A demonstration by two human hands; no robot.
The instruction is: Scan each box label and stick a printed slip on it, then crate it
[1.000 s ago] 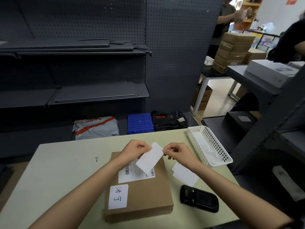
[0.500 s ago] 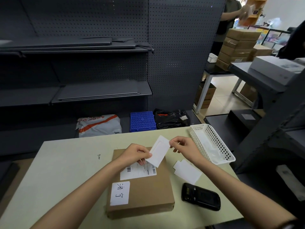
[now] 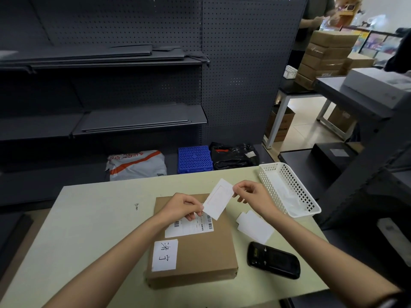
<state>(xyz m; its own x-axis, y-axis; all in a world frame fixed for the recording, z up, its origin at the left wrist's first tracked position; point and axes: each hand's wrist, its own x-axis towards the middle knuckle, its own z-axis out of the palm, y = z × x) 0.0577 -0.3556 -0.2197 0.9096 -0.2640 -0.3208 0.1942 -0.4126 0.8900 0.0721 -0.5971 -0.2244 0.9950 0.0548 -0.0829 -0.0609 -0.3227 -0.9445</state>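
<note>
Both hands, the left hand (image 3: 185,206) and the right hand (image 3: 251,195), are pinching one slip (image 3: 218,199) just above the box (image 3: 195,252) lying on the tabletop (image 3: 95,218). One handwritten slip is already sticking there; this one and crating are remaining. Beside the box are lying one scanner (image 3: 273,260), spare slips (image 3: 254,225), one basket (image 3: 289,190).

I see a dark wall (image 3: 240,70) full of little holes, with two dark shelves (image 3: 138,121) on it. The surface (image 3: 89,218) is pale green. Far right, the floor (image 3: 307,127) looks bright.
</note>
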